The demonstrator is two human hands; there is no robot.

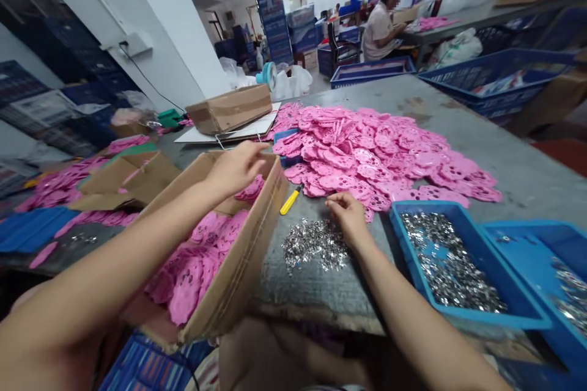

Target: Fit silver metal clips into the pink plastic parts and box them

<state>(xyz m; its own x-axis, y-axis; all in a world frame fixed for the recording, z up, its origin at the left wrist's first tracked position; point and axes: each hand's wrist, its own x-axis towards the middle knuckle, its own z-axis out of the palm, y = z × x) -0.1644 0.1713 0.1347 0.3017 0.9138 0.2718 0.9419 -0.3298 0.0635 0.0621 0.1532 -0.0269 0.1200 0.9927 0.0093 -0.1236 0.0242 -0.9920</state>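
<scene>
My left hand point(236, 168) is over the far end of a cardboard box point(263, 214), thumb and fingers apart. Just under it is a pink flat piece point(251, 188); more pink pieces point(197, 275) with holes and scalloped edges lie deeper in the box. My right hand point(349, 214) is closed, its fingertips pinched together by the front of a large heap of pink pieces point(367, 153). Whatever those fingertips hold is too small to make out. Beside that hand lies a loose pile of small shiny metal parts point(316, 244). A yellow-handled tool point(290, 201) rests between box and heap.
Two blue trays point(477, 316) point(509, 232) with metal parts stand at the right. A smaller cardboard box point(229, 111) sits on a white board behind. An opened carton point(119, 180) is at left. Another person point(380, 30) sits at a far table.
</scene>
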